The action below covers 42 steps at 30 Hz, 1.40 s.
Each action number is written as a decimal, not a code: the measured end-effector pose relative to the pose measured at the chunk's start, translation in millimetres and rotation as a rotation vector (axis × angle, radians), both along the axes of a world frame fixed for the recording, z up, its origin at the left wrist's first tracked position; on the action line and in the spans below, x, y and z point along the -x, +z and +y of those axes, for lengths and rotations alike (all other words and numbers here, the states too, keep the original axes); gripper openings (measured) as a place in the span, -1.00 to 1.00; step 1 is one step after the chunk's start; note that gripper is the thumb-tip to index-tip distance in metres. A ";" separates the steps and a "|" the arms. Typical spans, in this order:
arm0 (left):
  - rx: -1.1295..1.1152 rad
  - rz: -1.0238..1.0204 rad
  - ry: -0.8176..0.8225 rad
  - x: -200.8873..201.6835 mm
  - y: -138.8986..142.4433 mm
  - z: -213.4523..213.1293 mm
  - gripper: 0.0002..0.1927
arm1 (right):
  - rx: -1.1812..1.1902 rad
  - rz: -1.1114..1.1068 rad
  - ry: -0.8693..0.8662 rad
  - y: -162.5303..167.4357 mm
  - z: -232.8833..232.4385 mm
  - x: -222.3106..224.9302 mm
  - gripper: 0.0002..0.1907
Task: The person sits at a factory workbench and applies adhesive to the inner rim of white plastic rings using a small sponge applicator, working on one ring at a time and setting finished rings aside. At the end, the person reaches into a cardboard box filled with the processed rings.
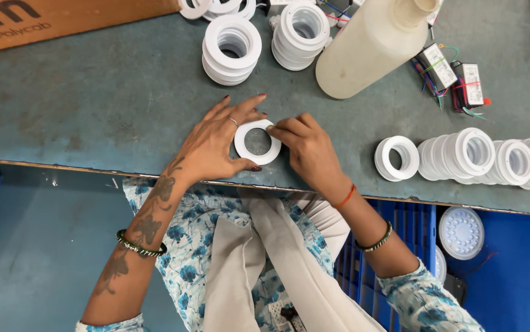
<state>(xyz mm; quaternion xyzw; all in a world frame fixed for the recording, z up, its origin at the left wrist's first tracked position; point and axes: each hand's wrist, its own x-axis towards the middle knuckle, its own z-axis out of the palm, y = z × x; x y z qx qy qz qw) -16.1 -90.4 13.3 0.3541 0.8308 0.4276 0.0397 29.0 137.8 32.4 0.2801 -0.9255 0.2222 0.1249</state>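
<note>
White plastic ring [257,142], likely light and stiff, lies pinned by the spread left hand [219,142] while the right hand [307,147] pinches its two-o'clock rim

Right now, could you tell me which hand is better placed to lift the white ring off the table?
Probably the left hand: it spans the white ring, thumb and fingers on opposite sides. The right hand only pinches its edge.

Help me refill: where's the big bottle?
Head view, top right: the bottle lies on the table, beside ring stacks and wired modules.
</note>
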 end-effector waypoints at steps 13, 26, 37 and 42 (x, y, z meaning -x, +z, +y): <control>0.011 0.004 0.074 0.5 -0.6 2.7 0.33 | 0.106 0.053 -0.104 15.1 -15.1 -69.9 -0.44; -0.026 0.057 0.052 -2.4 -9.7 0.5 0.21 | 0.122 0.215 -0.245 46.8 -8.8 -54.9 -0.54; -0.002 0.148 0.108 -0.6 -23.6 0.3 0.16 | 0.020 0.136 0.075 -1.6 -56.1 -66.0 -0.45; -0.051 0.085 0.100 1.2 -13.5 1.2 0.22 | 0.005 0.100 -0.074 11.4 -12.3 -57.0 -0.42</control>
